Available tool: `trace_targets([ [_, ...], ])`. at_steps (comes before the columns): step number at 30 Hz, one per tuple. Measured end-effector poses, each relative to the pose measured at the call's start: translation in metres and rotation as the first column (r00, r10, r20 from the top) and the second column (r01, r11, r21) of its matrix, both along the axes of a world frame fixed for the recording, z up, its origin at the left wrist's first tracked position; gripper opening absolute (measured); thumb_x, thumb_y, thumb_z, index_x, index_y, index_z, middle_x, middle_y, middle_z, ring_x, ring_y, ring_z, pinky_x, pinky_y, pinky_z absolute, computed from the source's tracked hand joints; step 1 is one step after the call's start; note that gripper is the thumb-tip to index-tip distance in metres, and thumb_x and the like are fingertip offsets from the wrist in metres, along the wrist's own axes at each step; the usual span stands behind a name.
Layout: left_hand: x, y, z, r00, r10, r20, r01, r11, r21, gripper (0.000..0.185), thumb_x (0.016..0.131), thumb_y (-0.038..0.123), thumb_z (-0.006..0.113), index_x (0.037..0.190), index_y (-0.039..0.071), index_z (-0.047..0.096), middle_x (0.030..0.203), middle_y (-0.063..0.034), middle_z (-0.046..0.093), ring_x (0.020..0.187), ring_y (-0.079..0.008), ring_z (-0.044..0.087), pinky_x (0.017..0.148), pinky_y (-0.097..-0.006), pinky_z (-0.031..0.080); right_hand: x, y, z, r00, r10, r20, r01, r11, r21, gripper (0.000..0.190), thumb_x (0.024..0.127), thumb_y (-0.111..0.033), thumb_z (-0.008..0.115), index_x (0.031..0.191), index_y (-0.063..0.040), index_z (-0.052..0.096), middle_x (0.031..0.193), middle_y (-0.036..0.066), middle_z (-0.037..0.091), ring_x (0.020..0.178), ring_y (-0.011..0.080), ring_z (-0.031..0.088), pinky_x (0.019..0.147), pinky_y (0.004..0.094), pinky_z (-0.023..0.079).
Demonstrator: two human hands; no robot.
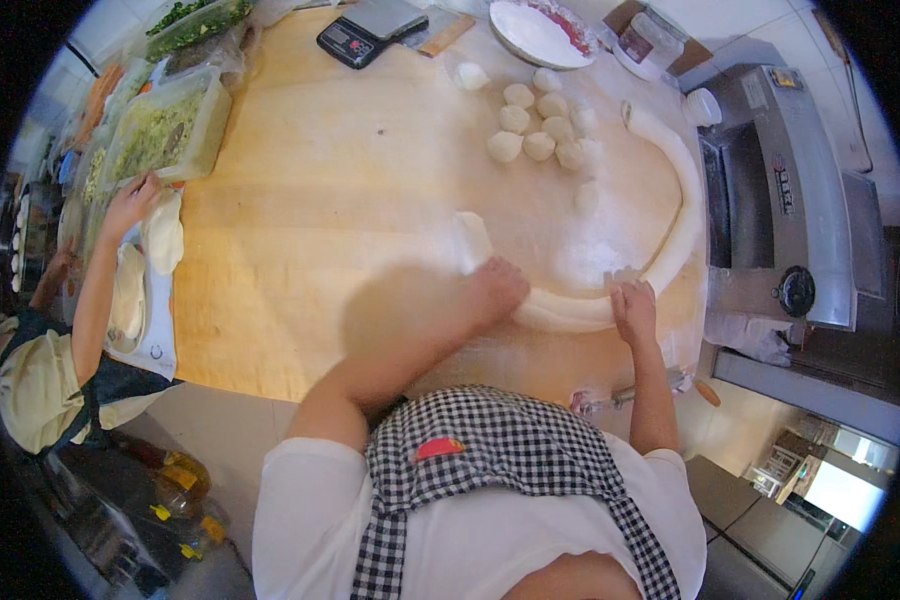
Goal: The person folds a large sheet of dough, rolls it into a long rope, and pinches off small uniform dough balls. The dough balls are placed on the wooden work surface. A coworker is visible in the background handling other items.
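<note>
A long, thick rope of pale dough (688, 202) curves around the right part of the wooden worktop (292, 210). My left hand (499, 286) is closed over the rope near its front left end, slightly blurred. A flattened pale flap of dough (474, 234) shows just beyond that hand. My right hand (633, 309) grips the rope farther right, fingers over its top and upper edge. Several round dough balls (538, 146) sit grouped behind the rope's bend, on a flour-dusted patch of wood.
A digital scale (356, 41) and a bowl of flour (525, 34) stand at the back. On the right is a metal machine (791, 202) with a black knob. At left, a co-worker's hand (136, 199) touches a tub of chopped filling (157, 139), beside flat dough pieces (163, 232).
</note>
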State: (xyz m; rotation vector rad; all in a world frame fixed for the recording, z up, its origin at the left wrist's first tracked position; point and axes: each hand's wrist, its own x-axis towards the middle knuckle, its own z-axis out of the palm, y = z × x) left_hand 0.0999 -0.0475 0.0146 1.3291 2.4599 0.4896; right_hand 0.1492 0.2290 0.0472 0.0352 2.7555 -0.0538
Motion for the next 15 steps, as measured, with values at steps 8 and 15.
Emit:
trace_targets([
  [8, 0.029, -0.104, 0.044, 0.882, 0.464, -0.079, -0.468, 0.845, -0.258, 0.060, 0.065, 0.027, 0.076, 0.116, 0.007, 0.053, 0.115, -0.0160, 0.056, 0.115, -0.0293, 0.048, 0.100, -0.0519, 0.031, 0.000, -0.053, -0.016, 0.950, 0.171, -0.262, -0.260, 0.899, -0.353, 0.030, 0.088, -0.031, 0.049, 0.096, -0.007, 0.064, 0.093, 0.017, 0.062, 0.092, 0.0353, 0.055, 0.081, 0.0455, 0.042],
  [15, 0.035, -0.002, -0.004, 0.791, 0.599, -0.123, -0.606, 0.795, -0.027, 0.081, 0.076, 0.045, 0.064, 0.137, 0.004, 0.030, 0.137, -0.0156, 0.038, 0.130, -0.0302, 0.032, 0.106, -0.0536, 0.021, -0.088, 0.100, -0.043, 0.867, 0.138, -0.478, -0.153, 0.988, 0.008, 0.051, 0.092, -0.041, 0.039, 0.073, -0.003, 0.067, 0.080, 0.022, 0.063, 0.082, 0.0367, 0.059, 0.078, 0.0451, 0.043],
])
